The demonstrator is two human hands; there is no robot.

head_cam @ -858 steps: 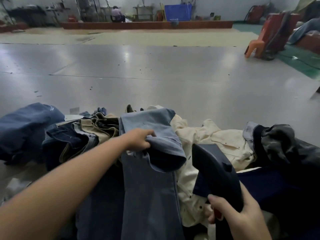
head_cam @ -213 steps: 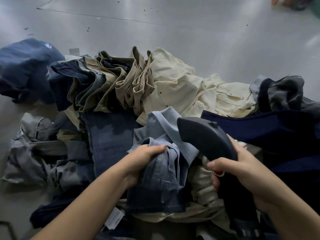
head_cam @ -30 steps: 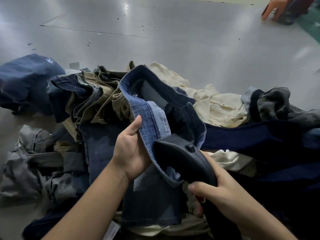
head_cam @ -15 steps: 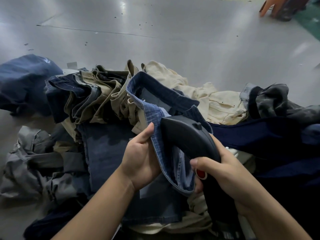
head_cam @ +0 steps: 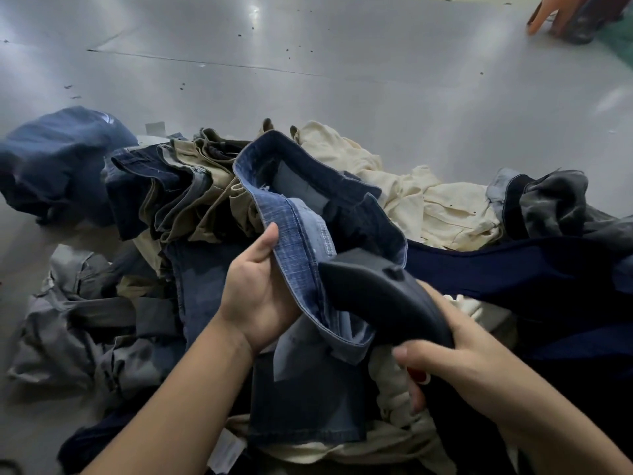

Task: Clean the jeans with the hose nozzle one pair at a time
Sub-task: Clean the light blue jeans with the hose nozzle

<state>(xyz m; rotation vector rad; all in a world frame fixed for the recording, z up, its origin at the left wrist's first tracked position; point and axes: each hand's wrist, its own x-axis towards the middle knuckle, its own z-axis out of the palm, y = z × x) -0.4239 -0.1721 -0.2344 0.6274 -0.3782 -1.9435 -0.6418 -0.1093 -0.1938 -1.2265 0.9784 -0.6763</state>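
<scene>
Head view — jeans (head_cam: pixel 301 234) between both hands, nozzle (head_cam: pixel 383 299) inside waistband.

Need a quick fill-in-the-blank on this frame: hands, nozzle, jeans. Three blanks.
1. The left hand holds open the blue jeans at the ____.
2. The right hand grips the black ____.
3. The nozzle's tip points ____ the jeans' opening.

Missing words: waistband; nozzle; into
</scene>
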